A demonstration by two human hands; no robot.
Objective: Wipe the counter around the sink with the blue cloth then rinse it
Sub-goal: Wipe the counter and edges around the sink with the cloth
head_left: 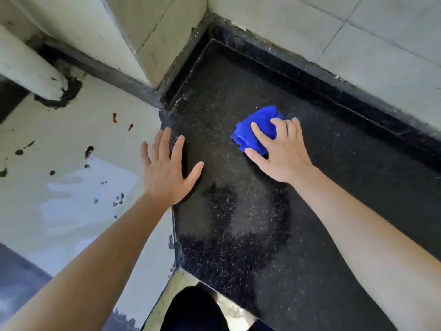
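Left hand [167, 173]: flat, palm down, fingers splayed wide and straight, holding nothing. It sits left of and nearer than the blue cloth [260, 115], across the left edge of the black speckled desk [238, 223]. The forearm is bare and comes in from the lower left.

Right hand [281, 151]: palm down on top of the cloth, bare forearm coming in from the lower right. The fingers [262, 132] are spread and only slightly bent, draped over the bunched fabric and pressing it onto the desk (more a press than a pinch). The thumb lies along the cloth's near-left side.

The cloth is crumpled into a lump on the desk, toward the far corner. Most of it sticks out past the fingertips on the far-left side; the rest is hidden under the palm.

Around the cloth:
- Beyond it and to its right, a raised black kerb [334, 87] runs under the pale tiled wall [358, 44].
- Nearer than the cloth, a darker curved streak [281, 225] shows on the desk; it looks wet.
- Far left of the cloth is a white ledge [71, 144] with dark spots, and a white pipe [28, 68] goes into it.
- Below the cloth at the bottom edge of the view is a dark clothed leg [191, 306].

Nothing lies between the two hands except bare desk.
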